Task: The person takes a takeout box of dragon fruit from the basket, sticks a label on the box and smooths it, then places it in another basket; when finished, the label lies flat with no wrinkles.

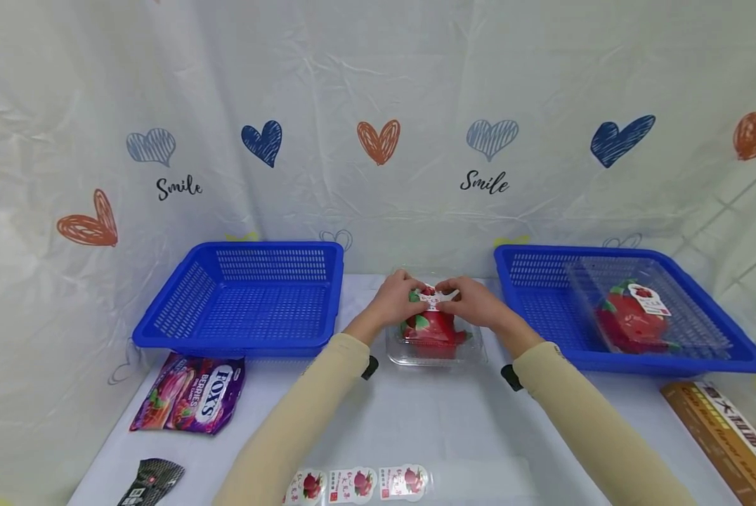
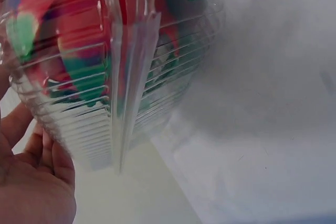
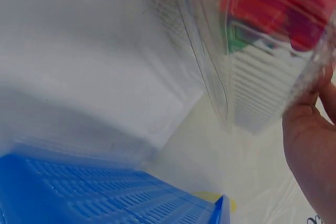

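Observation:
A clear plastic clamshell box (image 1: 438, 360) with a red and green dragon fruit (image 1: 433, 330) inside stands on the table between the two blue baskets. Over its lid, my left hand (image 1: 392, 301) pinches one side of a white sticker label (image 1: 433, 298) with a red fruit print. My right hand (image 1: 479, 306) pinches the label's other side, thumbs and forefingers facing each other. In the left wrist view the ribbed box (image 2: 86, 135) rises beside the left hand's (image 2: 37, 182) curled fingers. The right wrist view has the right hand (image 3: 310, 145) at the box's (image 3: 262, 87) edge.
A blue basket (image 1: 239, 349) stands at left; the right blue basket (image 1: 530, 357) holds a labelled dragon fruit box (image 1: 637, 320). A purple candy bag (image 1: 191, 393), a black packet (image 1: 152, 480), a strip of fruit stickers (image 1: 378, 483) and a brown pasta box (image 1: 726, 439) lie nearer.

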